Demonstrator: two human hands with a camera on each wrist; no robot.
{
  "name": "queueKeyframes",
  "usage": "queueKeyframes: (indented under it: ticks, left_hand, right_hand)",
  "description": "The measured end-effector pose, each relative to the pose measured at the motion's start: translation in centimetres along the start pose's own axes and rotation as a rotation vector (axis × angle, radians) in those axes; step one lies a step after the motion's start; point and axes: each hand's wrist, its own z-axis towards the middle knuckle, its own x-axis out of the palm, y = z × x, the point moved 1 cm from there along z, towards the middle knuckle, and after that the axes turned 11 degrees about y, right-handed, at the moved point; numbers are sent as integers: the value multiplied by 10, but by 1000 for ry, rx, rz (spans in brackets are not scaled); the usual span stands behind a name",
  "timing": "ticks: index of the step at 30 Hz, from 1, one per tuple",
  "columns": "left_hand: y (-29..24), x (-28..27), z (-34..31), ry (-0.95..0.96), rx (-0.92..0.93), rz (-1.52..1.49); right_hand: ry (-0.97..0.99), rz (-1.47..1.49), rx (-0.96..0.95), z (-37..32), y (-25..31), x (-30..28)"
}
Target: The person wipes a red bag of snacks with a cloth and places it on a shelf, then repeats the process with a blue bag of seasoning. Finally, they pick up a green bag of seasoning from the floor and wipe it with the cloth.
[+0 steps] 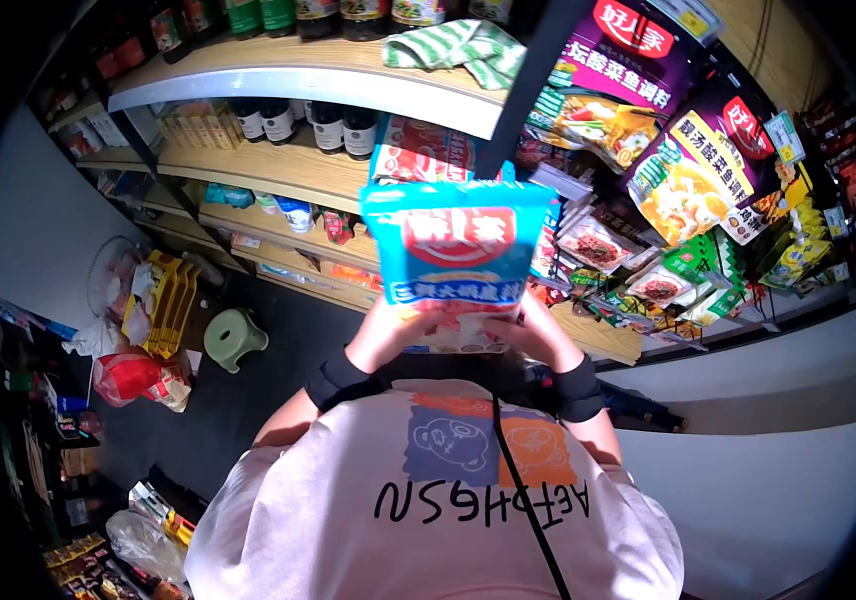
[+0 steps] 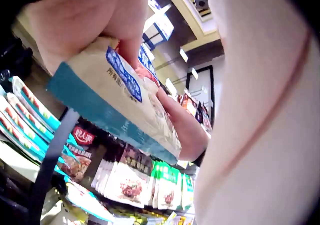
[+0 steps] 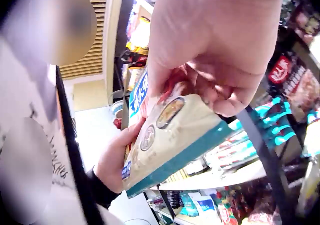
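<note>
A blue packet [image 1: 460, 250] with a red logo is held up in front of the chest in the head view, gripped low on both sides. The left hand [image 1: 388, 333] has its side on the left, the right hand [image 1: 540, 335] the other. In the left wrist view the left hand [image 2: 90, 22] curls round the packet [image 2: 115, 94], whose cream face and teal edge show. The right wrist view has the right hand [image 3: 212, 44] pinching the packet [image 3: 175, 130] at its upper edge, with the left hand [image 3: 114, 160] at the far side.
Wooden shelves [image 1: 248, 165] with bottles [image 1: 343, 130] and a striped cloth [image 1: 458, 52] stand ahead. Hanging packets [image 1: 688, 170] fill the rack at the right. A green stool [image 1: 234, 338] and a red bag [image 1: 128, 378] are on the floor at the left.
</note>
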Motion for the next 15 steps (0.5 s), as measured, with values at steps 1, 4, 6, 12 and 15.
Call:
queueKeyframes:
  ticks: [1, 4, 6, 12, 15]
  left_hand:
    - [-5, -14, -9, -5, 17, -24]
    - [-21, -48, -40, -101, 175, -313]
    - [-36, -62, -52, -196, 269, -481]
    - [-56, -104, -91, -280, 325, -469]
    - [-72, -113, -106, -349, 360, -430]
  right_hand:
    - [-11, 0, 109, 9, 17, 2]
    - [-26, -190, -127, 51, 81, -8]
    - [-209, -488, -278, 86, 107, -18]
    - [-405, -1061, -438, 206, 146, -63]
    - [-513, -1118, -102, 252, 145, -84]
